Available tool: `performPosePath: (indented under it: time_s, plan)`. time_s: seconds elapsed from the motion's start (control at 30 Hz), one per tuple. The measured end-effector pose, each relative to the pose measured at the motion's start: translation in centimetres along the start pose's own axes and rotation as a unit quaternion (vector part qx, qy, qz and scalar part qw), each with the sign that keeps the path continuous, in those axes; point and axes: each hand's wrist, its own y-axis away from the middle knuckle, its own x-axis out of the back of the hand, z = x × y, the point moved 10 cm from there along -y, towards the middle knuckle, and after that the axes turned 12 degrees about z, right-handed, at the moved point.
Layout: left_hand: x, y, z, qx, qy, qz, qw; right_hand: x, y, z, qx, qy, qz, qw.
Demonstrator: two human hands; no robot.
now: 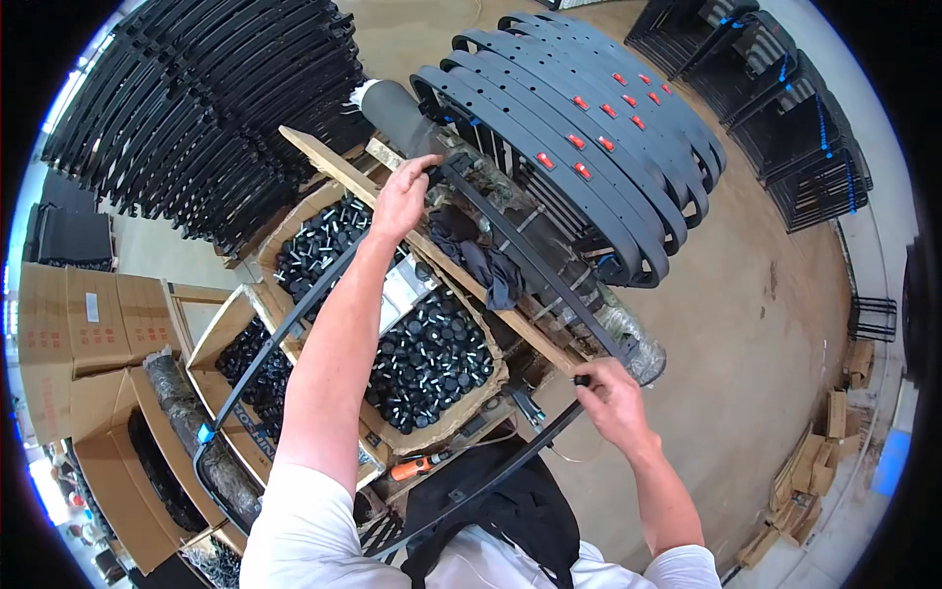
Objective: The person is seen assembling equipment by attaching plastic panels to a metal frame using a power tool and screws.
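Observation:
A large black metal frame [535,257] of bent tube lies across in front of me, tilted, its near side close to my lap. My left hand [400,201] is closed at its far corner, where a small dark piece shows under the fingertips. At the right corner my right hand [613,404] pinches a black round-headed foot [583,380] between thumb and fingers. Beneath the frame, one open carton [429,358] holds many black round-headed screw feet, and another carton [319,250] behind it holds more. White paper [400,293] lies between them.
Stacked black frames [211,108] rise at far left, and grey curved parts with red clips [589,128] at far right. A wooden plank [530,334] runs beside the cartons. An orange-handled tool [417,465] lies near my lap. Cardboard boxes [93,314] stand left; more black frames [785,108] line the right wall.

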Motion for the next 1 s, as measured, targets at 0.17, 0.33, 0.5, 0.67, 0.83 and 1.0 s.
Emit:
performPosePath:
  time_s: [0.17,0.33,0.5,0.67,0.83,1.0]
  plan:
    - [-0.5,-0.6,-0.6,0.001,-0.001,0.012,1.000,5.1,0.8,2.4,-0.022,0.078,0.096,0.992]
    - [0.2,-0.4,-2.8,0.082,0.112,0.034,0.990,8.0,1.4,4.7,-0.010,0.125,0.161,0.979]
    - [-0.6,-0.2,-1.7,0.089,0.072,-0.014,0.993,6.8,1.8,4.7,-0.001,0.119,0.109,0.987]
    - [0.2,-1.0,-1.8,0.010,0.060,0.004,0.998,4.1,1.6,3.3,0.036,0.146,0.072,0.986]
    - [-0.8,-0.5,-1.9,0.095,0.048,-0.015,0.994,3.8,1.6,2.6,0.054,0.231,0.068,0.969]
    - [-0.1,-0.5,-1.2,0.024,0.013,0.000,1.000,3.7,0.7,2.6,0.005,0.327,0.060,0.943]
